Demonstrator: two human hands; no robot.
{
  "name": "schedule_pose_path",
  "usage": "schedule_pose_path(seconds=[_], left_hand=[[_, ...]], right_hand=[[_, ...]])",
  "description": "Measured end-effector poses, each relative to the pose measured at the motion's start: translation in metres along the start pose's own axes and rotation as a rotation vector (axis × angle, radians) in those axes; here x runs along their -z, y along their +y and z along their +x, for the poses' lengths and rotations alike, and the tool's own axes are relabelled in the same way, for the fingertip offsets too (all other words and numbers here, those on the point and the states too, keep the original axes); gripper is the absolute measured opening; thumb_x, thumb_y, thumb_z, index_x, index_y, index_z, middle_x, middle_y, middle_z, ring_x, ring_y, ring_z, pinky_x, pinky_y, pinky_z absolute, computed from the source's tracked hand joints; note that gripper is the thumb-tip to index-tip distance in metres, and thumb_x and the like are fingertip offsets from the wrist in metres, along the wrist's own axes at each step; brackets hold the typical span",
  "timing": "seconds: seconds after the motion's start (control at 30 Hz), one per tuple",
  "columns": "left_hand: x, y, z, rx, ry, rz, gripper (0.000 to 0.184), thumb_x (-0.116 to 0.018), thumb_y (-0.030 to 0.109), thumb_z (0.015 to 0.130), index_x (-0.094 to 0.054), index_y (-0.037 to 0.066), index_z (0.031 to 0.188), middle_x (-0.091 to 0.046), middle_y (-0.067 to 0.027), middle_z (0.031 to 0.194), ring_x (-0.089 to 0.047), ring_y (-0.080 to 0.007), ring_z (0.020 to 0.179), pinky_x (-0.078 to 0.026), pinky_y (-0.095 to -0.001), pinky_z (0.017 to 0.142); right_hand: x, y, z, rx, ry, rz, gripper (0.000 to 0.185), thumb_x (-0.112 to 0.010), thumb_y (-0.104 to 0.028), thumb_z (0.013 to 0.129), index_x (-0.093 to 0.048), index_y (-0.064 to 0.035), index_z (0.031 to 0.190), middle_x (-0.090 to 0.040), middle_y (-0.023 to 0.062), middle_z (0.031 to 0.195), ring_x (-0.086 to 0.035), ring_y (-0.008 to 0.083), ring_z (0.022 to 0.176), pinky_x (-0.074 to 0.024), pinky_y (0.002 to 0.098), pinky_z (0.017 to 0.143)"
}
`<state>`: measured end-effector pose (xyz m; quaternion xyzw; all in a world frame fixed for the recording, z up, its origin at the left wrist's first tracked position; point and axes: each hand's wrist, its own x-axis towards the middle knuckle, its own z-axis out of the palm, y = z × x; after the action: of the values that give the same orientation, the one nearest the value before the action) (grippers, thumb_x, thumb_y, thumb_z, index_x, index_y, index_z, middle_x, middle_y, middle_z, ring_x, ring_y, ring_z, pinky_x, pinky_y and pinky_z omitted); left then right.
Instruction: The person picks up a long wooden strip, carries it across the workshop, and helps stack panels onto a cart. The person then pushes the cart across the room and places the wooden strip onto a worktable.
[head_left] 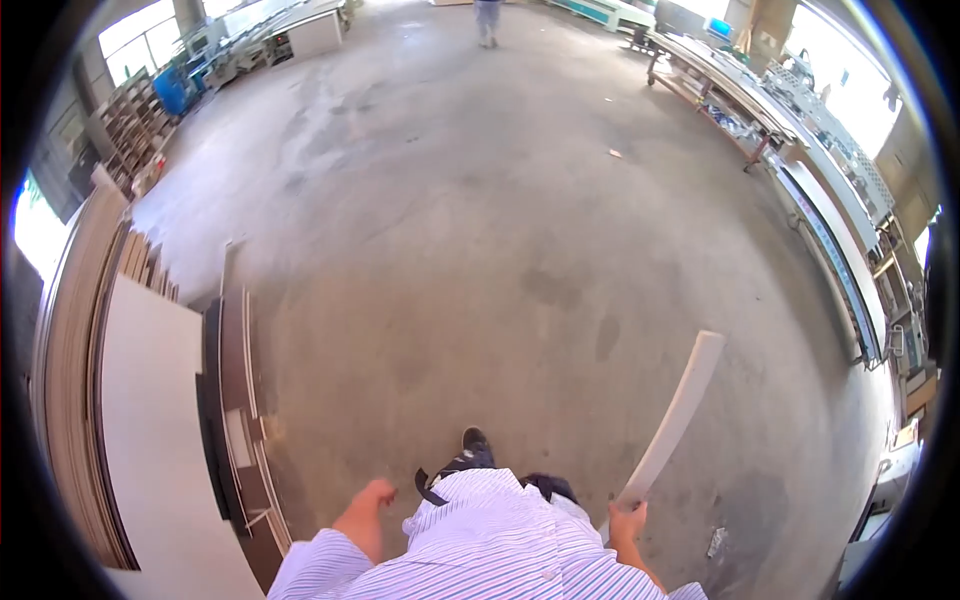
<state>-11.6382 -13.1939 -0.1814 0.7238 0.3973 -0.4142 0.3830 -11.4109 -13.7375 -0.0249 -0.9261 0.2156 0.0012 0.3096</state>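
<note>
My right hand (628, 520) is closed around a long, narrow, pale board (672, 425) near its lower end. The board slants up and away to the right above the concrete floor, and a short piece of it shows below my grip. Off to the left of my body, my left hand (378, 492) hangs with its fingers curled in, and I see nothing in it. One dark shoe (474, 438) shows ahead of my striped shirt (490, 530).
On my left, a white panel (155, 390) leans with stacked boards (72, 370) and thin strips. A long bench (835, 240) runs along the right. Ahead, another person (487, 18) stands on the concrete floor (440, 250). Some litter (716, 542) lies at lower right.
</note>
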Motion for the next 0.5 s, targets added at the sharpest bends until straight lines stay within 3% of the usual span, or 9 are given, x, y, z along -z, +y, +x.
schedule_pose_path(seconds=[0.03, 0.1, 0.2, 0.27, 0.33, 0.37, 0.4, 0.43, 0.5], left_hand=[[0.048, 0.035, 0.041, -0.119, -0.012, 0.193, 0.029, -0.052, 0.029, 0.077, -0.066, 0.004, 0.085, -0.067, -0.0144, 0.073, -0.065, -0.0289, 0.07, -0.052, -0.0403, 0.066], [0.136, 0.149, 0.023, -0.286, 0.446, 0.009, 0.033, -0.048, 0.03, 0.079, -0.062, 0.004, 0.095, -0.066, -0.0173, 0.084, -0.064, -0.0348, 0.078, -0.05, -0.0428, 0.072], [0.259, 0.314, 0.022, -0.506, 0.348, -0.444, 0.023, -0.053, 0.022, 0.081, -0.06, 0.003, 0.093, -0.064, -0.0096, 0.079, -0.061, -0.0198, 0.068, -0.049, -0.0338, 0.062], [0.315, 0.399, 0.017, -0.638, 0.401, -0.485, 0.017, -0.054, 0.018, 0.082, -0.059, 0.004, 0.09, -0.062, -0.0053, 0.074, -0.057, -0.0131, 0.064, -0.047, -0.0284, 0.06], [0.356, 0.457, 0.059, -0.714, 0.385, -0.44, 0.017, -0.053, 0.018, 0.083, -0.059, 0.003, 0.09, -0.061, -0.0053, 0.073, -0.057, -0.0136, 0.065, -0.047, -0.0284, 0.059], [0.373, 0.479, 0.087, -0.7, 0.373, -0.455, 0.017, -0.053, 0.018, 0.083, -0.06, 0.004, 0.09, -0.061, -0.0055, 0.073, -0.058, -0.0139, 0.065, -0.047, -0.0286, 0.06], [0.383, 0.494, 0.111, -0.671, 0.374, -0.478, 0.017, -0.053, 0.018, 0.083, -0.06, 0.004, 0.09, -0.061, -0.0057, 0.072, -0.058, -0.0142, 0.065, -0.048, -0.0287, 0.06], [0.39, 0.504, 0.125, -0.611, 0.364, -0.397, 0.018, -0.053, 0.018, 0.083, -0.06, 0.003, 0.09, -0.062, -0.0065, 0.072, -0.059, -0.0152, 0.065, -0.048, -0.0293, 0.061], [0.401, 0.506, 0.166, -0.478, 0.357, -0.255, 0.019, -0.053, 0.019, 0.083, -0.059, 0.002, 0.089, -0.063, -0.0082, 0.072, -0.061, -0.0172, 0.065, -0.049, -0.0307, 0.06]], right_hand=[[-0.007, -0.016, 0.009, 0.007, -0.004, -0.071, 0.066, -0.083, -0.02, 0.056, -0.051, 0.0003, 0.11, -0.059, 0.0182, 0.105, -0.057, 0.0321, 0.099, -0.0452, 0.0394, 0.086], [-0.025, -0.034, 0.013, 0.0, -0.009, -0.105, 0.065, -0.083, -0.02, 0.055, -0.052, 0.0, 0.109, -0.059, 0.0178, 0.104, -0.057, 0.0323, 0.099, -0.0453, 0.0393, 0.086], [-0.054, -0.067, 0.061, -0.004, -0.037, -0.035, 0.063, -0.082, -0.017, 0.053, -0.051, -0.0003, 0.106, -0.057, 0.0162, 0.101, -0.055, 0.0322, 0.099, -0.0449, 0.0392, 0.085], [-0.036, -0.148, 0.102, -0.027, -0.043, 0.008, 0.062, -0.083, -0.017, 0.052, -0.052, -0.0004, 0.103, -0.057, 0.0149, 0.098, -0.056, 0.0328, 0.097, -0.0452, 0.0396, 0.083], [-0.045, -0.213, 0.177, 0.064, 0.148, -0.025, 0.058, -0.083, -0.019, 0.052, -0.052, -0.0014, 0.097, -0.057, 0.0137, 0.094, -0.056, 0.033, 0.092, -0.0458, 0.0402, 0.08], [-0.04, -0.26, 0.222, 0.062, 0.127, -0.011, 0.055, -0.083, -0.021, 0.053, -0.052, -0.0024, 0.095, -0.057, 0.0134, 0.091, -0.057, 0.0307, 0.086, -0.0462, 0.0401, 0.075], [-0.042, -0.307, 0.27, 0.172, 0.258, 0.108, 0.051, -0.083, -0.022, 0.054, -0.052, -0.0037, 0.089, -0.056, 0.0118, 0.084, -0.054, 0.0277, 0.078, -0.045, 0.0388, 0.068], [-0.023, -0.384, 0.307, 0.178, 0.212, 0.125, 0.048, -0.083, -0.023, 0.055, -0.052, -0.0032, 0.085, -0.053, 0.0091, 0.078, -0.051, 0.0256, 0.071, -0.0432, 0.0376, 0.064], [-0.018, -0.488, 0.393, 0.439, 0.378, 0.181, 0.046, -0.083, -0.022, 0.055, -0.051, -0.0034, 0.081, -0.051, 0.0068, 0.074, -0.048, 0.0225, 0.066, -0.042, 0.0348, 0.06]])
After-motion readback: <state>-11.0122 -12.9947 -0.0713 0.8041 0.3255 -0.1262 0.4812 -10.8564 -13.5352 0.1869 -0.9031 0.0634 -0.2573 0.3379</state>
